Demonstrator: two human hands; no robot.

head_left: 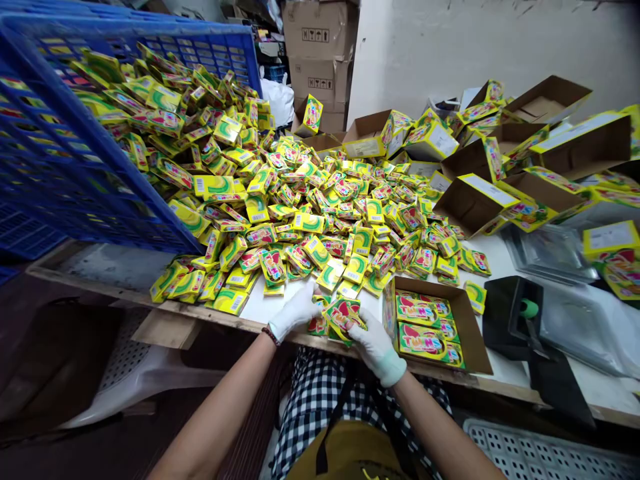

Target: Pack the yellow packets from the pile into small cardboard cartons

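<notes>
My left hand (296, 311), in a white glove, is closed at the table's front edge, with its fingers on small yellow boxes. Facing it, my gloved right hand (376, 345) has thumb and fingers closed on a small yellow box (343, 316) with red fruit pictures. Another such box shows partly between the hands, and the fingertips are partly hidden. Just right of my right hand lies an open display carton (475, 327) with brown inner walls. Inside it sit several boxes (419, 339) marked "TWINS", lying in rows. A large heap of loose boxes (310, 222) spreads beyond both hands.
A blue plastic crate (150, 193) lies tipped at the left, spilling boxes onto the table. Open display cartons (473, 203) pile up at back right. A black tape dispenser (510, 307) and clear plastic trays (575, 327) are on the right. Brown cartons (320, 67) stand behind.
</notes>
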